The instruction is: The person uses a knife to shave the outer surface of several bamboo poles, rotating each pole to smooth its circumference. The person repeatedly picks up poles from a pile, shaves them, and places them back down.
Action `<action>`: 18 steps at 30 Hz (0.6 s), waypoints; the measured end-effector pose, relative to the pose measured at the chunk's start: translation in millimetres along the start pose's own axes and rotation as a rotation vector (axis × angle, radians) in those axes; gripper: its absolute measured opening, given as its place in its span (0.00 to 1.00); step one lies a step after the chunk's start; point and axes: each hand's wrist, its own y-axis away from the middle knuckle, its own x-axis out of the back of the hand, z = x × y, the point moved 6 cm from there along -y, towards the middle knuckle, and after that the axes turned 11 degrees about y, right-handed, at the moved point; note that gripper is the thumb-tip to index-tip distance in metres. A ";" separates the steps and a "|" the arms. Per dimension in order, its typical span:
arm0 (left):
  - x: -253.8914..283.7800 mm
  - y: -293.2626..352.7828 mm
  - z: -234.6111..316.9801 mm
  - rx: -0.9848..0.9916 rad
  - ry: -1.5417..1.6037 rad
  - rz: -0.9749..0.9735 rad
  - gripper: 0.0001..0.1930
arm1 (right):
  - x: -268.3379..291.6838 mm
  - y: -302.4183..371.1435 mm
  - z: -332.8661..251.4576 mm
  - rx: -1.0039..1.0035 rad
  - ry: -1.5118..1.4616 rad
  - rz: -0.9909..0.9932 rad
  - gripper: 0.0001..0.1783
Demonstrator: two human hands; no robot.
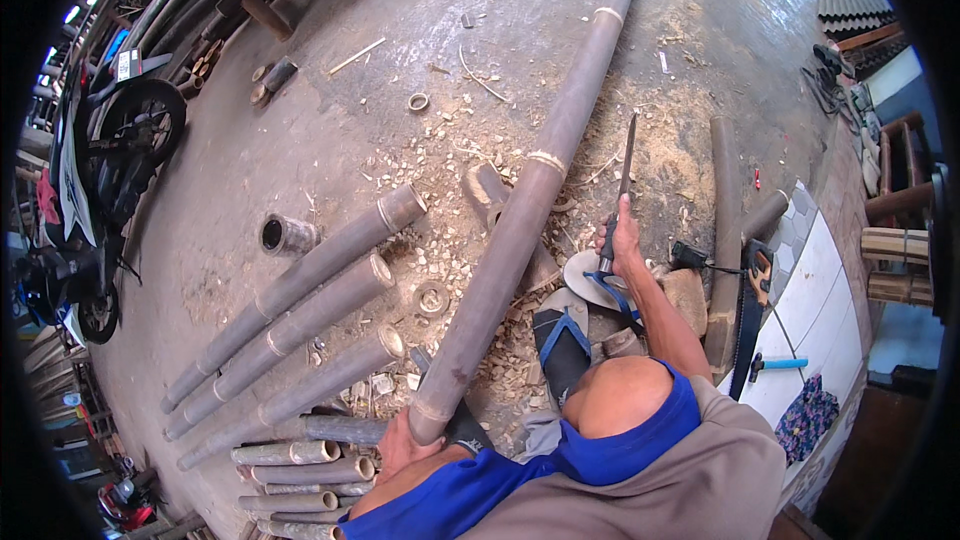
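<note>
A long brown bamboo pole [507,230] slants from my lap to the far floor, propped across a shorter bamboo piece [483,187]. My left hand [402,448] grips its near end beside my left leg, the fingers partly hidden. To the right of the pole, my right hand [624,242] is closed on a long narrow knife [630,155], its blade pointing away from me and apart from the pole. The dark handle's end shows below that hand, above my sandalled foot [562,350].
Cut bamboo poles [300,325] lie at left, with shorter tubes [300,475] stacked nearer. Wood chips [520,370] litter the floor. At right are a handsaw [748,315], a blue-handled hammer [780,364] and white tiles [825,290]. A motorcycle [100,170] stands far left.
</note>
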 end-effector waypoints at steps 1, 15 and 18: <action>-2.8 -8.2 -0.9 -0.055 -0.061 0.054 0.54 | 2.2 -1.7 -2.6 0.006 -0.001 -0.002 0.41; 4.4 -199.4 169.7 -0.537 -0.145 0.160 0.58 | -14.6 23.7 -22.4 0.389 0.534 0.040 0.31; -8.8 -194.9 154.6 -0.458 -0.121 0.120 0.59 | -17.1 40.3 -45.7 0.669 0.884 0.183 0.34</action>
